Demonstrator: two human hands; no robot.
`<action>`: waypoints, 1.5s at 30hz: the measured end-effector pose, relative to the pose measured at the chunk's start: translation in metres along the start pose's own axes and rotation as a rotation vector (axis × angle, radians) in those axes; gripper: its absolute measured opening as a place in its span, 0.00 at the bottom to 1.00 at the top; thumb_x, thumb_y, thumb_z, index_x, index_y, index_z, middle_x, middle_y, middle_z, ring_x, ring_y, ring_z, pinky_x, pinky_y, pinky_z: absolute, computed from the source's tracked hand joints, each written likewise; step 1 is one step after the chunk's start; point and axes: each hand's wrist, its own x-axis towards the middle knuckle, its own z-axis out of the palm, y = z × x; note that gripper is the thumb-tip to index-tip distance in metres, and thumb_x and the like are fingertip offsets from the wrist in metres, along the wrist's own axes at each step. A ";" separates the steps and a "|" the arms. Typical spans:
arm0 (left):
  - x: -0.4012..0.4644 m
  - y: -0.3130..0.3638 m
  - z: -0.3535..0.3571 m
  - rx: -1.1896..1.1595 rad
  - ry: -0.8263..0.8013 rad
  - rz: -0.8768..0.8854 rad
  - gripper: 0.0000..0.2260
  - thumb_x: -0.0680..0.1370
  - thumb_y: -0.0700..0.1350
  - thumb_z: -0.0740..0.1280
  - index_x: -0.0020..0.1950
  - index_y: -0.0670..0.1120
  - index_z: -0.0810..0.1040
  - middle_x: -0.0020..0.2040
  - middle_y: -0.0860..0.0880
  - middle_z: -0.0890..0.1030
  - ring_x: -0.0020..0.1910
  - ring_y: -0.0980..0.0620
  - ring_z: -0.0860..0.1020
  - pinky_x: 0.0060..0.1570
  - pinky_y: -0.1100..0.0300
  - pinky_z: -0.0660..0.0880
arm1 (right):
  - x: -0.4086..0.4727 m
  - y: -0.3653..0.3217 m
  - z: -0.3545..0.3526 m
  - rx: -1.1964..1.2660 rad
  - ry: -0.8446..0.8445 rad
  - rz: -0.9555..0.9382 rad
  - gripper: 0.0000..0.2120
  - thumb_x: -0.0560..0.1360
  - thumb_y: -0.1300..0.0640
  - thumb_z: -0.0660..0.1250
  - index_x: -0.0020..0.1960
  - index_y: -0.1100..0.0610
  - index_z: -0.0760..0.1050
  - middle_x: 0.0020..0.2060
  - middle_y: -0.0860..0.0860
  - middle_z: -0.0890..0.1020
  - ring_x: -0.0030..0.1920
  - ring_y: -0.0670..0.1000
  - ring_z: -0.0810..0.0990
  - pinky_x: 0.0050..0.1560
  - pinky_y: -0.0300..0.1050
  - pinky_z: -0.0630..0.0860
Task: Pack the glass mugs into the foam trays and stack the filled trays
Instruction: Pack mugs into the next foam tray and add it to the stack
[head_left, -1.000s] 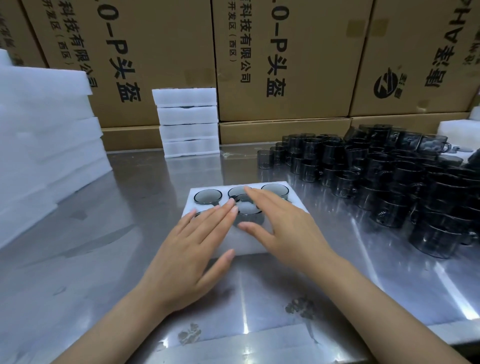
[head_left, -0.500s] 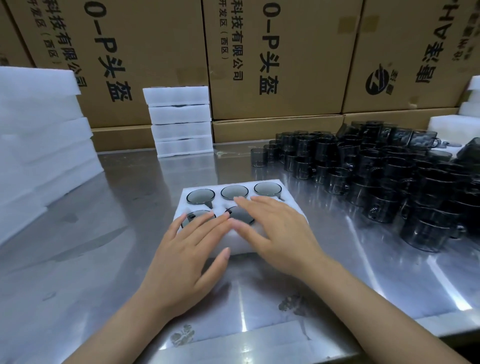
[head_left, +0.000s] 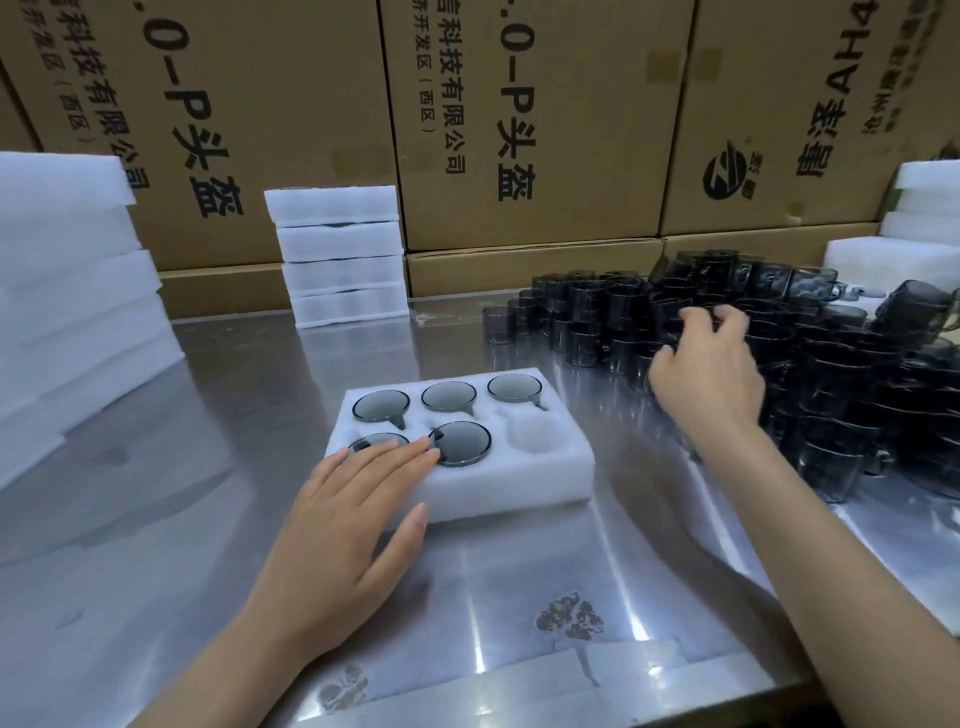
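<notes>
Your right hand (head_left: 709, 374) has left foam tray (head_left: 530, 486), now over loose mugs (head_left: 831, 364) at right; fingers curled, grasp on mug not clear. Your left hand (head_left: 343, 525) stays flat on tray, fingers straight, steadying. Fifth mug (head_left: 461, 441) now seated; five pockets filled, near-right empty pocket (head_left: 535, 435) awaits last mug. Filled trays (head_left: 337, 254) stacked at back of tabletop (head_left: 519, 597).

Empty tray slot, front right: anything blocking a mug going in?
Nothing visible does. The empty slot is open from above; the left hand rests on the foam tray's front-left part, and the right hand is over the mug pile.
</notes>
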 end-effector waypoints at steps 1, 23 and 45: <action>0.000 -0.001 0.000 -0.002 0.003 0.005 0.21 0.78 0.52 0.53 0.68 0.50 0.73 0.68 0.58 0.72 0.67 0.57 0.68 0.67 0.57 0.59 | 0.005 0.004 -0.003 -0.050 0.016 0.022 0.20 0.77 0.59 0.60 0.68 0.62 0.66 0.69 0.63 0.63 0.60 0.65 0.71 0.55 0.55 0.69; 0.000 -0.002 0.000 -0.047 0.034 0.004 0.19 0.79 0.52 0.53 0.67 0.50 0.74 0.67 0.59 0.73 0.64 0.56 0.71 0.62 0.56 0.64 | 0.023 0.028 -0.009 -0.112 0.020 0.090 0.20 0.75 0.64 0.66 0.67 0.58 0.72 0.59 0.60 0.75 0.60 0.63 0.69 0.49 0.57 0.71; 0.001 -0.001 -0.002 -0.053 0.020 -0.003 0.20 0.79 0.52 0.52 0.67 0.51 0.74 0.67 0.58 0.73 0.64 0.58 0.70 0.63 0.61 0.61 | -0.071 -0.069 0.002 0.429 -0.154 -0.610 0.10 0.72 0.57 0.69 0.52 0.48 0.78 0.37 0.41 0.75 0.47 0.48 0.71 0.51 0.45 0.67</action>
